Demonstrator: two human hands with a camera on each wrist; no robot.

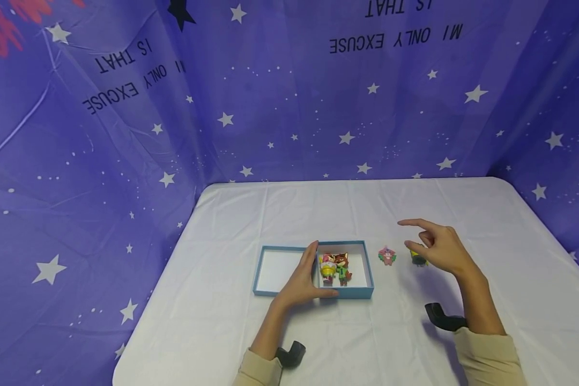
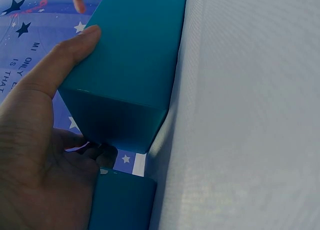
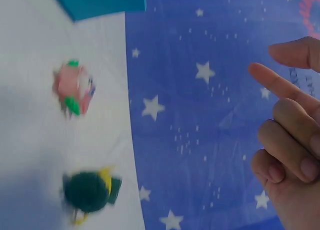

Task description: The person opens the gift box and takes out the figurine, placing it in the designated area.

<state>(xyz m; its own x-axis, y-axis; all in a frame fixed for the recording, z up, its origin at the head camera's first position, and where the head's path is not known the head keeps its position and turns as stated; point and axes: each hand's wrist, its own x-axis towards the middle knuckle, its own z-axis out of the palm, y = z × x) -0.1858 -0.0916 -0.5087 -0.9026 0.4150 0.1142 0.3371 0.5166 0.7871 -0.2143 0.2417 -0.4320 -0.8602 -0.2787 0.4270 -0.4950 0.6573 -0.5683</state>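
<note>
Beige fabric covers both forearms at the near edge, the left sleeve (image 1: 260, 372) and the right sleeve (image 1: 489, 356), with a black curved piece (image 1: 291, 355) at the left wrist and another at the right. Beyond the sleeves the person's hands are at different work. The left hand (image 1: 296, 284) grips a blue box (image 1: 357, 292), its thumb along the near wall and its fingers reaching to the far wall at the left end. The box stands open side up, white inside, and holds two small figures side by side: a pink-and-yellow figure (image 1: 327, 272) on the left and a brown fox figure (image 1: 343, 273) in green on the right. Just left of the box, partly covered by the hand, lies a second blue-edged part (image 1: 265, 293), also white inside. The right hand (image 1: 444, 249) hangs in the air with nothing in its grasp, thumb and index finger spread well apart, the other fingers curled. On the white tabletop (image 1: 347, 214) to the right of the box are a pink figure (image 1: 387, 256) with green parts and, farther right, a yellow-and-dark figure (image 1: 418, 260), partly hidden by the right hand in the head view. Behind everything hangs a purple-blue curtain (image 1: 299, 107) with white stars and upside-down black lettering.
</note>
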